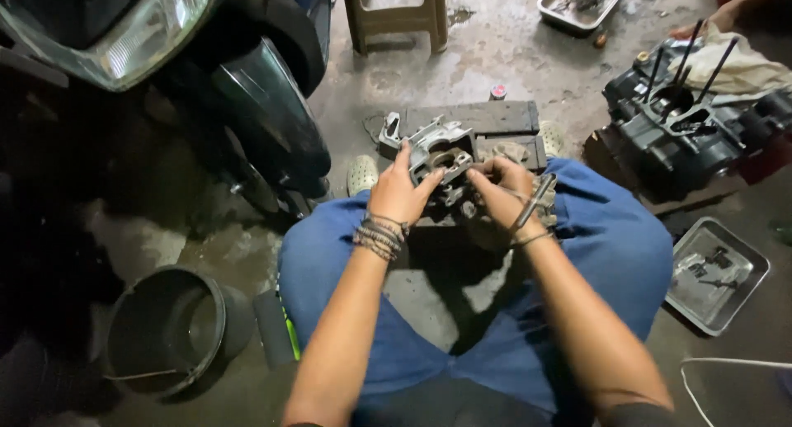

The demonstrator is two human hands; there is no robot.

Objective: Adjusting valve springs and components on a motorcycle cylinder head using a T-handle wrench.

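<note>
Between my knees, over the wet concrete floor [495, 56], I hold one grey metal engine casting [444, 159], a cylinder head by its look. My left hand [398, 192] has its grip clamped on the casting's left side, fingers wrapped over the top edge, which I judge steadies it against turning. My right hand [503, 188] presses against the casting's right side with the fingers curled in; a slim metal tool [532, 202] lies across that hand, and I cannot tell whether the fingers close on the tool, on the casting, or on both. The casting is raised off the floor and sits just in front of one dark wooden block [487, 122], which probably serves as a rest for the part.

Count of surrounding items: two metal trays, one [716, 274] beside my right knee with small parts in it, one [582, 2] further off near the top edge, likewise loaded. One engine block [685, 130] stands to the right with long studs pointing up, a rag draped behind it; the upright studs suggest its head is off. One black bucket [169, 328] sits by my left knee. One motorcycle [181, 72] fills the upper left, headlamp toward me. One plastic stool [396, 14] stands beyond. One other person's foot [701, 27] shows at the upper right, well apart from my hands.
</note>
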